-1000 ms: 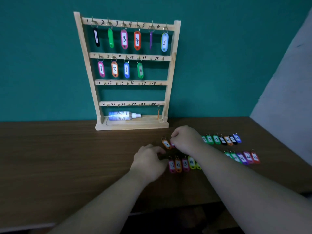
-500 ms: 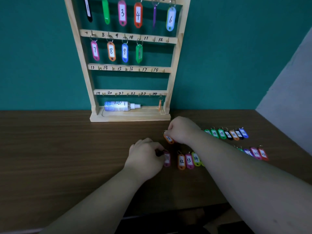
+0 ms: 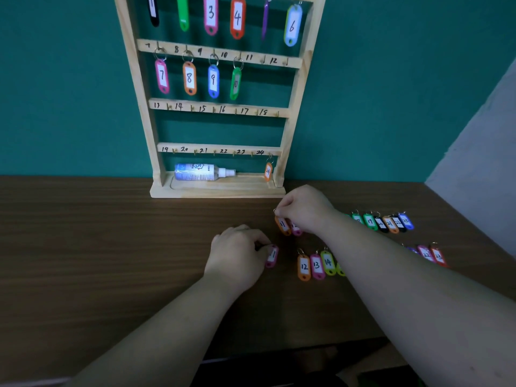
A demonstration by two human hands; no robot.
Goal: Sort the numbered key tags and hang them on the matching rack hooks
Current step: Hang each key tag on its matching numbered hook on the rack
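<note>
Below the rack (image 3: 296, 88), loose tags (image 3: 317, 266) lie on the bench (image 3: 83, 247) in numbered rows, probably to be picked in order. Curled tight, the right hand (image 3: 304, 208) pinches the ring of orange tag 11 (image 3: 282, 225), likely bound for its bare hook (image 3: 264, 61); the left hand (image 3: 237, 255) pinches a pink tag (image 3: 272, 256)

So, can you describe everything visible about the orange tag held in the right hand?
The orange tag looks like plastic: an oval frame around a white label with a handwritten 11. The right hand pinches the metal ring at its top. It is tilted, lower end toward the right, beside a half-hidden pink tag. Whether it touches the table is unclear.
</note>
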